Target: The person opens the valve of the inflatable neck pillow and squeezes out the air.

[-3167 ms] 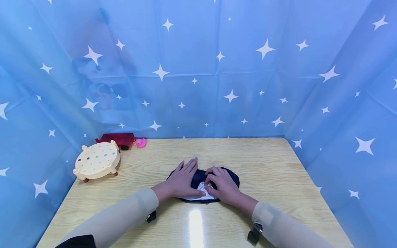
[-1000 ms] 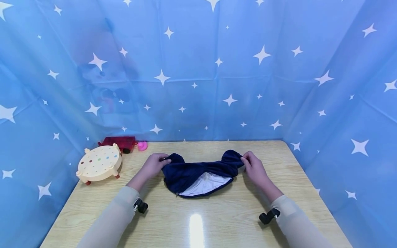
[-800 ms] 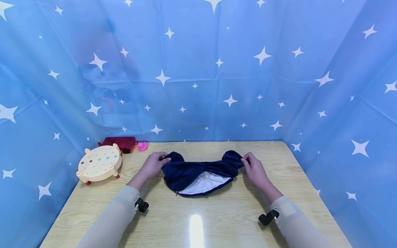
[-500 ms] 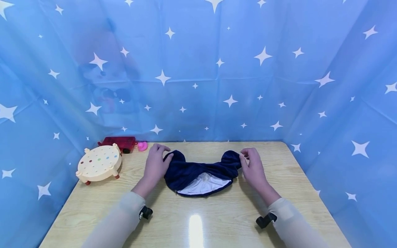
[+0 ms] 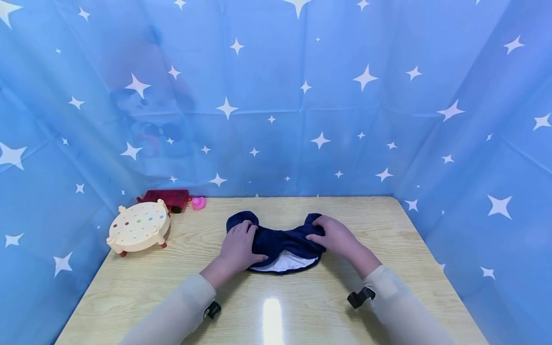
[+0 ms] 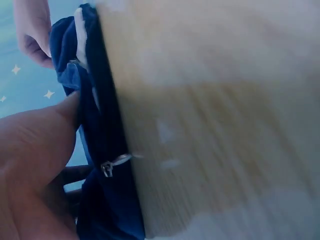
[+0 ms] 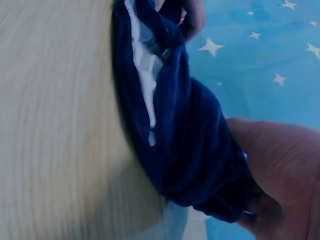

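A dark navy, U-shaped zippered cloth cover, like that of a neck pillow, lies on the table with its two rounded ends pointing away. White lining shows through the gap along its near edge. My left hand grips the left part, thumb at the front and fingers over the top. On the right end, my right hand holds the cloth between thumb and curled fingers. The left wrist view shows a metal zipper pull near the edge; the right wrist view shows the bunched cloth against the right hand.
A cream round stool-like toy with dotted top and short legs stands at the table's left. Behind it are a dark red toy cart and a pink toy duck. A blue starred curtain hangs behind the table.
Both hands first worked at the cover's middle, then pinched its two ends and spread it out. Since then they have moved inward along it, and its right end has drawn in slightly.
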`<state>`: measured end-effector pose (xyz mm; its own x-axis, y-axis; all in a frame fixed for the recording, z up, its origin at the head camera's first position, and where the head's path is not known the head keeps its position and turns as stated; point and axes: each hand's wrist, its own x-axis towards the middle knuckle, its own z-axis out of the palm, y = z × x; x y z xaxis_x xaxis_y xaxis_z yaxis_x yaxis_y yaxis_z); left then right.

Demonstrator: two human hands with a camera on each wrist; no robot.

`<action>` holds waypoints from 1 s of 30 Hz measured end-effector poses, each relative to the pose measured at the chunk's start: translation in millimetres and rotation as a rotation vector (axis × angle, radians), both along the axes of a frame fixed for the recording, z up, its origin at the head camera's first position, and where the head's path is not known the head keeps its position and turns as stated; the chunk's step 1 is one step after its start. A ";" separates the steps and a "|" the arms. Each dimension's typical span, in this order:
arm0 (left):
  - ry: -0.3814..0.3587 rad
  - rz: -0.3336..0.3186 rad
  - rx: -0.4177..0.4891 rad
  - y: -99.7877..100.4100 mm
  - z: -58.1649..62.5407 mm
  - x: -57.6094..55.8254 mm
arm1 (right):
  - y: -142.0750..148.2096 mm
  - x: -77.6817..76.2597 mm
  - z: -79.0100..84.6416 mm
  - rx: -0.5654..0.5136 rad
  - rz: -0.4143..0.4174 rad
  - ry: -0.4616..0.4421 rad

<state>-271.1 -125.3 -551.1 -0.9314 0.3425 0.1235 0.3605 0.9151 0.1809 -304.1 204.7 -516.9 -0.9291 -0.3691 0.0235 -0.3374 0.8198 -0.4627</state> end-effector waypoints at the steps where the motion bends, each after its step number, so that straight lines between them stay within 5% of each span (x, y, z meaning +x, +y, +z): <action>1: -0.017 -0.017 -0.008 -1.4 -1.0 0.8 | 1.2 -0.2 -1.6 0.015 0.018 -0.031; 9: -0.080 -0.174 -0.004 -18.1 -7.0 -3.6 | 14.4 -5.2 -18.7 0.067 0.166 -0.110; 22: -0.186 -0.277 -0.024 -33.3 -4.1 -21.4 | 34.7 -22.3 -24.6 0.022 0.248 -0.202; 26: -0.174 -0.254 0.010 -30.6 -3.8 -17.0 | 32.7 -17.6 -23.3 -0.020 0.198 -0.143; 30: -0.120 -0.146 0.096 -17.4 2.6 -1.2 | 15.5 -5.7 -14.0 -0.011 0.186 0.022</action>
<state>-272.4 -142.7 -548.5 -0.8828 0.4667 0.0531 0.4583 0.8312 0.3148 -309.9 220.2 -530.9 -0.8438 -0.5345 0.0477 -0.4930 0.7371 -0.4622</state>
